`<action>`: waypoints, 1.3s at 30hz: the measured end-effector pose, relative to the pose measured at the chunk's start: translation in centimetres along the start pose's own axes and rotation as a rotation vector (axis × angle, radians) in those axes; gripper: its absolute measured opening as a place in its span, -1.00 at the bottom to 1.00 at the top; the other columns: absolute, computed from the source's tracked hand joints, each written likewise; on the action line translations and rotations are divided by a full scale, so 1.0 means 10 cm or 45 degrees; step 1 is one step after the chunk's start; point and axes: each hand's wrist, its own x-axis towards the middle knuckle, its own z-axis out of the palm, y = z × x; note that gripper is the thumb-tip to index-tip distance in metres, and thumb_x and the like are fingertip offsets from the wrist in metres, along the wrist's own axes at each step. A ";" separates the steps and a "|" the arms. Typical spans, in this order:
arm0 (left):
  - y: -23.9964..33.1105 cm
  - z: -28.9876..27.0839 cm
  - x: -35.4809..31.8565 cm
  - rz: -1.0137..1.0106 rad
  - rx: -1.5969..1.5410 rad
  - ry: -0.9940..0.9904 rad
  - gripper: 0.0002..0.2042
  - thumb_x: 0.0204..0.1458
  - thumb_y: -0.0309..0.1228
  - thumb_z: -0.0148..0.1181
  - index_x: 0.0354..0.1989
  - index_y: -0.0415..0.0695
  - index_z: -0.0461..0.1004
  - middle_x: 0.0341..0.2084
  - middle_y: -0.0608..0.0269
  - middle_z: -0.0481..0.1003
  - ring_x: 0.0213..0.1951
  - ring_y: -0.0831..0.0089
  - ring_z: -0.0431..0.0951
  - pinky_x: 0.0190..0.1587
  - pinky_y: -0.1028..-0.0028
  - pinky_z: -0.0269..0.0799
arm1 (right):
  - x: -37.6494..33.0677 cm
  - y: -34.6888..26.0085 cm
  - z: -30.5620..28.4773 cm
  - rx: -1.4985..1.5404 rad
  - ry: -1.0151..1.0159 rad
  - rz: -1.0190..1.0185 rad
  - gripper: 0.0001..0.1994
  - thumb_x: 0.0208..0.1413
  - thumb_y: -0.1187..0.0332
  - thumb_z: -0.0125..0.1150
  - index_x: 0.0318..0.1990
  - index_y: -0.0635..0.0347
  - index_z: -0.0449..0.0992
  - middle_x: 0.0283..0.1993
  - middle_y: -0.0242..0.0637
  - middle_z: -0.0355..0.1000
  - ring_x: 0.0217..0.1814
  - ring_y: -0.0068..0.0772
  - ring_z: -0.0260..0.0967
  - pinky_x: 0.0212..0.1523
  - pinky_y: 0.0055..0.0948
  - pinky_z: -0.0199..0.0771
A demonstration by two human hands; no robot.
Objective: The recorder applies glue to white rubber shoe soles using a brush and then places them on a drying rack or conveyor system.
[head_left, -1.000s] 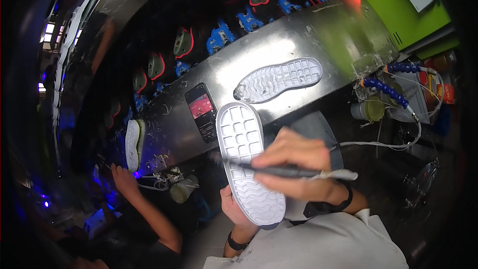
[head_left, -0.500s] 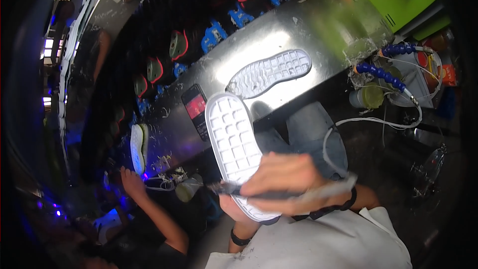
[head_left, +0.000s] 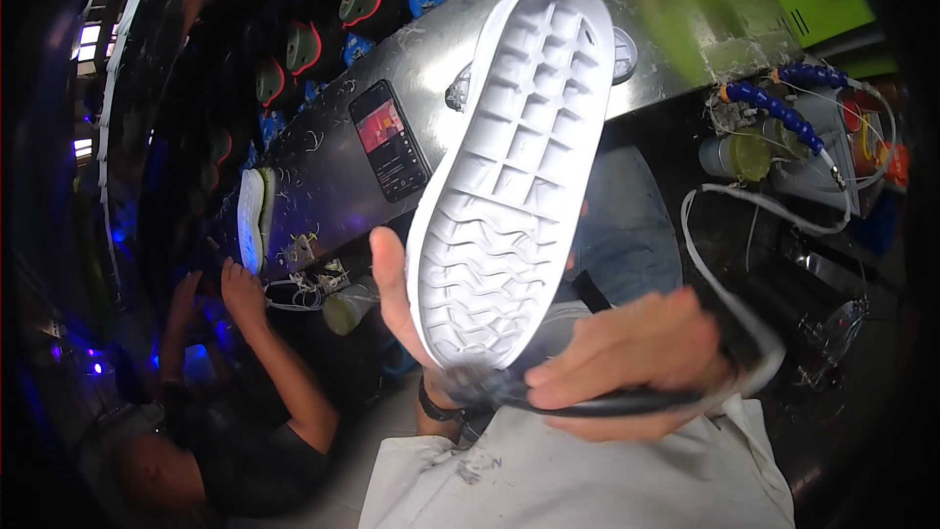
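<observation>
My left hand (head_left: 397,284) grips the white sole (head_left: 514,176) at its heel, its long axis running up and away from me over the desk (head_left: 323,152), while my right hand (head_left: 627,358), closed on a dark tool (head_left: 587,400), sits just below that heel.

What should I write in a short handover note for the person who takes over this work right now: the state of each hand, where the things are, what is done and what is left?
Left hand: holds the white shoe sole from below, tread side up, lifted above the metal bench.
Right hand: grips a dark pen-like tool with a white cord, its tip at the sole's heel end.
On the bench: a phone with a lit screen; a second sole mostly hidden behind the held one.
Done: cannot tell how much of the edge is worked.
Left: probably the rest of the rim; check it first.
A co-worker's hand is at the bench's left end.
</observation>
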 end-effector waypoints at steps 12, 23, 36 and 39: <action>0.16 0.20 -0.12 0.174 0.244 0.314 -0.25 0.26 0.00 -0.07 0.35 -0.49 0.15 0.22 -0.40 0.34 0.20 -0.11 0.47 0.25 0.00 0.39 | 0.09 -0.20 -0.45 -0.351 -0.051 0.151 -0.70 -0.13 0.65 0.44 -0.16 0.37 0.62 -0.25 -0.12 0.60 -0.28 -0.26 0.62 -0.28 -0.46 0.61; 0.39 -0.20 -0.17 -0.001 -0.071 -0.438 -0.13 0.20 0.16 0.03 0.41 -0.40 0.12 0.37 -0.35 0.15 0.40 -0.22 0.15 0.42 -0.20 -0.06 | 0.13 -0.14 0.05 0.263 0.026 0.385 -0.65 -0.10 0.64 0.50 -0.09 0.36 0.65 -0.24 -0.07 0.63 -0.25 -0.39 0.62 -0.25 -0.54 0.57; 0.20 -0.07 -0.02 0.251 0.417 0.274 -0.16 0.15 0.10 -0.06 0.43 -0.37 0.08 0.30 -0.39 0.24 0.21 -0.33 0.40 0.13 -0.08 0.50 | 0.51 0.17 -0.09 0.036 0.914 0.310 -0.82 0.00 0.62 0.38 -0.20 0.39 0.61 -0.20 -0.10 0.61 -0.30 -0.42 0.56 -0.22 -0.50 0.54; 0.18 -0.17 -0.01 0.253 0.087 0.217 -0.23 0.18 0.06 -0.17 0.39 -0.37 0.16 0.21 -0.34 0.38 0.13 -0.20 0.50 0.13 0.04 0.52 | 0.30 0.26 0.31 -0.547 0.261 -0.057 -0.81 -0.04 0.53 0.44 -0.23 0.30 0.65 -0.30 -0.22 0.58 -0.30 -0.43 0.55 -0.17 -0.50 0.52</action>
